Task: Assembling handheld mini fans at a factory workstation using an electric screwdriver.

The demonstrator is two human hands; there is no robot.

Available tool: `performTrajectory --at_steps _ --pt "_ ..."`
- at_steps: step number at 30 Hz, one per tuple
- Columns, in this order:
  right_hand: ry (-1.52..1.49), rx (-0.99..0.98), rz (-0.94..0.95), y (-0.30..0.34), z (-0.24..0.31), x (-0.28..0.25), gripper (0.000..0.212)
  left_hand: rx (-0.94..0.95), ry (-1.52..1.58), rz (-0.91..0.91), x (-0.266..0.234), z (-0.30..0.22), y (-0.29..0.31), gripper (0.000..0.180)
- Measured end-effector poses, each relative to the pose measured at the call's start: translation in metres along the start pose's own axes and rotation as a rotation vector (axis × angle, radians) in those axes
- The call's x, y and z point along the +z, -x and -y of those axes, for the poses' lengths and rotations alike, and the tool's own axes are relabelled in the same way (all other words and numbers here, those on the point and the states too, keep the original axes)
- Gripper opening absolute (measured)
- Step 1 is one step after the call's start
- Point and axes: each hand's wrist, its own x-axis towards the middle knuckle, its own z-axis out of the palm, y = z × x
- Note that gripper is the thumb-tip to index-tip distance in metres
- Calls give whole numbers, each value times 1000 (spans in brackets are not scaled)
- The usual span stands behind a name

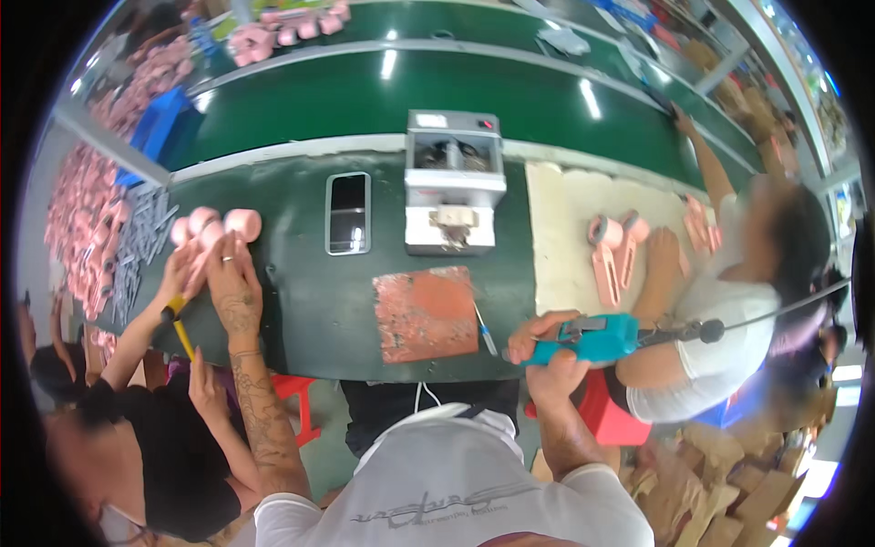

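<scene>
At the left of the bench my left hand, at the end of a tattooed forearm, closes on a pink plastic housing with a round head; its lower part is hidden under my fingers. More pink round-headed housings lie right beside it, by a co-worker's hand. My right hand is wrapped round a teal power screwdriver, held near the bench's front edge at the right, with its cord running off to the right. A worn reddish mat and a thin blue-and-white tool lie between my hands.
A screw-feeder machine and a phone stand beyond the mat. At left, a co-worker holds a yellow-handled hammer near grey parts and heaped pink pieces. Another person sits at right by pink housings on a cream sheet.
</scene>
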Motion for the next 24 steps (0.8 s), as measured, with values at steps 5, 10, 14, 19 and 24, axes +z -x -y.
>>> performTrajectory --at_steps 5,10,14,19,24 --pt "72 -45 38 5 4 -9 67 193 725 166 -39 -181 0 25" --pt "84 -53 -28 16 17 -12 68 250 1350 629 54 -379 31 39" --pt "103 -58 -74 28 25 -18 70 280 737 961 81 -455 16 80" --pt "136 -74 -122 41 25 -23 71 180 760 936 114 -467 27 75" --pt "221 -90 -179 25 26 -35 74 144 955 851 71 -414 20 42"
